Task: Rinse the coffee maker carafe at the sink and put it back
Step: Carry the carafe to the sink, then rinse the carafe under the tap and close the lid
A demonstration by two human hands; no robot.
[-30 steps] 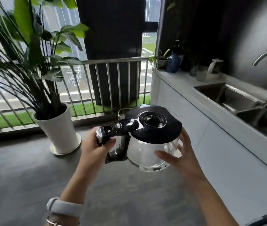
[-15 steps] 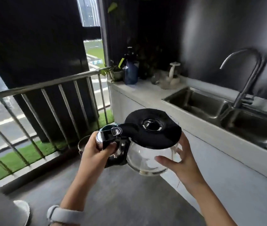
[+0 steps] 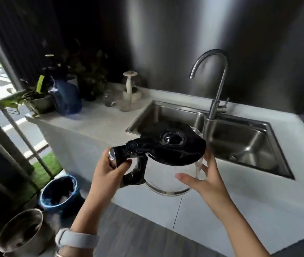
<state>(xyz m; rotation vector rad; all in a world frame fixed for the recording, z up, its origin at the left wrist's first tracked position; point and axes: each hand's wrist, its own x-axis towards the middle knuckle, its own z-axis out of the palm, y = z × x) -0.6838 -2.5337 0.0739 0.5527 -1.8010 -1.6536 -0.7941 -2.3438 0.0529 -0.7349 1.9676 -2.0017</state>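
I hold a glass coffee carafe with a black lid and black handle in the air, just in front of the counter's front edge. My left hand is closed around the handle, thumb over its top. My right hand cups the glass wall from the right, fingers spread against it. The lid is shut on the carafe. Beyond it lies a steel double sink set in the pale counter, with a tall curved faucet between the basins. No water runs.
At the counter's left end stand a blue bottle, potted plants, a glass jar and a pale mushroom-shaped ornament. On the floor at left are a blue-lined bin and a metal pot. A railing runs along the far left.
My view has swung right from the balcony railing and plant toward the sink, which is now straight ahead. Both hands still hold the carafe the same way, now closer to the counter.
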